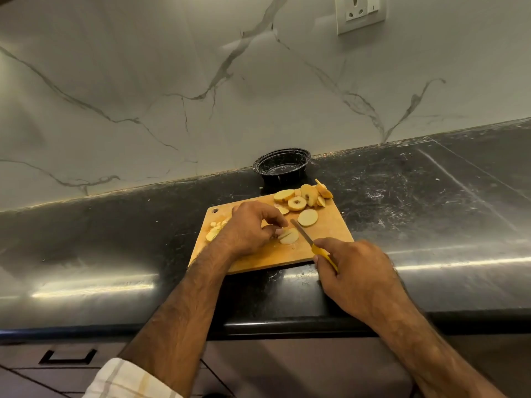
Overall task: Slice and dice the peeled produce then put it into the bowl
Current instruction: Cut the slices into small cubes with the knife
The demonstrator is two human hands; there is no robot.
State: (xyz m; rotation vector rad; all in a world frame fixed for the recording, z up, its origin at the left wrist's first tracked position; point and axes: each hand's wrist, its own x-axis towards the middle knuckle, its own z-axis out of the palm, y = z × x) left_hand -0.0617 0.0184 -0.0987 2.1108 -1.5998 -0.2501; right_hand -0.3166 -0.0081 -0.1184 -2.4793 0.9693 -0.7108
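Observation:
A wooden cutting board (pixel 330 225) lies on the black counter. Several pale yellow peeled slices (pixel 298 201) are heaped at its far edge, and one round slice (pixel 308 217) lies apart. My left hand (pixel 253 225) pinches a slice (pixel 288 237) that is cut into strips at the board's middle. My right hand (pixel 356 271) grips a yellow-handled knife (pixel 304 235), its blade lying just right of that slice. Small diced pieces (pixel 214 231) sit at the board's left edge. A black bowl (pixel 283 165) stands behind the board against the wall, with nothing visible inside.
The glossy black counter (pixel 431 196) stretches left and right of the board. A marble backsplash rises behind, with a wall socket (pixel 360 11) at the top right. Drawer fronts with a dark handle (pixel 69 357) are below the counter's front edge.

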